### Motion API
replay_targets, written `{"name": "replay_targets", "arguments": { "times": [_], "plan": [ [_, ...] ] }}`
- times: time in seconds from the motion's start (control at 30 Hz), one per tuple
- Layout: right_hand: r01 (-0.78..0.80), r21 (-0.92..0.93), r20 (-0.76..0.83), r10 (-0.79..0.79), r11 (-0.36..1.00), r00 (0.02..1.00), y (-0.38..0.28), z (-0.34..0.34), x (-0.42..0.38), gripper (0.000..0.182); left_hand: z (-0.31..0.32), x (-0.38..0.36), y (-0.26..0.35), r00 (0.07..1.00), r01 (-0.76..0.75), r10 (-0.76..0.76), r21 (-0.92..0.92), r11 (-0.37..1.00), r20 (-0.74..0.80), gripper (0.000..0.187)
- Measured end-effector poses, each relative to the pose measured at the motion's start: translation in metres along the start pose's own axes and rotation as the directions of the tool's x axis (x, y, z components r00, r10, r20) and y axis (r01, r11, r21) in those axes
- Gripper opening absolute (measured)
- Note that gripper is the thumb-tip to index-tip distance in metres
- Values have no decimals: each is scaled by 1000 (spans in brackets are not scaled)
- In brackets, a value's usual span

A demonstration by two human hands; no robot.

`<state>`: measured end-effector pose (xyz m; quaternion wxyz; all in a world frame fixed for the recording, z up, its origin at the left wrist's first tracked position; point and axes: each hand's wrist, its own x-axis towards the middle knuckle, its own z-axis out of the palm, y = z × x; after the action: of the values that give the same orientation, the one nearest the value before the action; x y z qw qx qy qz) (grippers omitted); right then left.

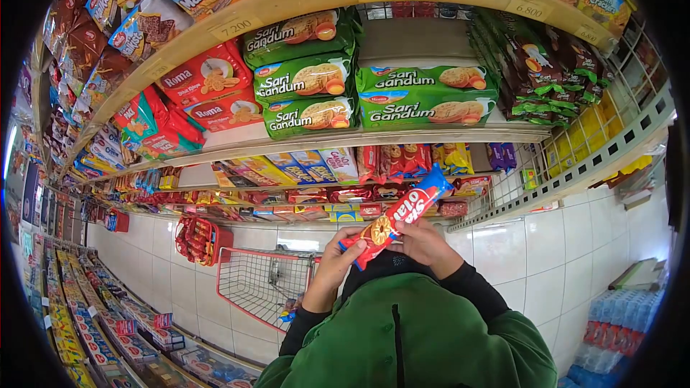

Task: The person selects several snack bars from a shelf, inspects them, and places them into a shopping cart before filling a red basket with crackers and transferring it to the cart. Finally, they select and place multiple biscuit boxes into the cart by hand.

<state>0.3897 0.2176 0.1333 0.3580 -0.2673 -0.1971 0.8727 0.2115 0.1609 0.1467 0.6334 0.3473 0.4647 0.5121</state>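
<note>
A red biscuit pack with blue ends (pixel 406 210) is held at a slant in front of my chest, its far end up and to the right. My left hand (pixel 336 257) grips the lower end, fingers closed round it. Around the middle of the pack, my right hand (pixel 425 246) is closed with the thumb on its front. White lettering and a round biscuit picture show on the wrapper. Beyond the hands, small snack packs (pixel 410 162) line the lower shelf.
Green Sari Gandum packs (pixel 428 109) are stacked on the shelf (pixel 388 133) ahead, beside red Roma packs (pixel 205 79). A wire trolley (pixel 259 280) stands at my left, near a red basket (pixel 205 241) of packs. Bottled water (pixel 618 330) is stacked at the lower right.
</note>
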Motion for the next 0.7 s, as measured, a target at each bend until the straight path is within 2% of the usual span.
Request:
{"name": "replay_targets", "arguments": {
  "times": [0.03,0.13,0.2,0.27,0.3,0.33,0.4,0.43,0.53,0.57,0.67,0.7],
  "plan": [
    [-17,-26,3,17,1000,1000,-6,2,1,29,-3,1,0,998,15,-22,109,994,61,37],
    [-23,-51,-65,20,998,998,-24,-1,7,27,-4,-5,9,976,161,-165,39,986,141,44],
    [25,-60,-162,-34,998,986,-37,-14,11,26,-13,-8,7,978,140,-145,41,989,152,48],
    [54,-317,-288,-150,947,946,-53,-28,19,25,-22,-13,4,986,128,-130,20,992,108,48],
    [171,-587,-241,-372,791,896,-58,-41,28,30,-27,-14,2,989,124,-124,9,992,81,48],
    [251,-799,-126,-561,546,818,-65,-46,36,35,-31,-17,2,990,134,-134,0,991,37,48],
    [-21,-986,-125,-653,165,747,-84,-40,43,34,-37,-21,4,987,155,-155,-17,988,-48,48],
    [-173,-984,-98,-696,-37,711,-94,-34,47,33,-42,-22,1,989,131,-133,-34,991,-68,47],
    [-370,-901,-153,-629,-229,762,-111,-16,66,35,-48,-27,-1,986,114,-117,-31,993,-116,45],
    [-261,-908,100,-774,-328,625,-105,-47,87,26,-49,-29,-3,985,109,-113,-36,993,-129,44],
    [-274,-730,405,-720,-626,564,-107,-77,121,31,-52,-34,-7,980,104,-111,-53,993,-166,43],
    [-283,-755,338,-721,-591,605,-109,-79,128,33,-54,-35,-9,977,110,-119,-59,992,-175,42]
  ]
}}
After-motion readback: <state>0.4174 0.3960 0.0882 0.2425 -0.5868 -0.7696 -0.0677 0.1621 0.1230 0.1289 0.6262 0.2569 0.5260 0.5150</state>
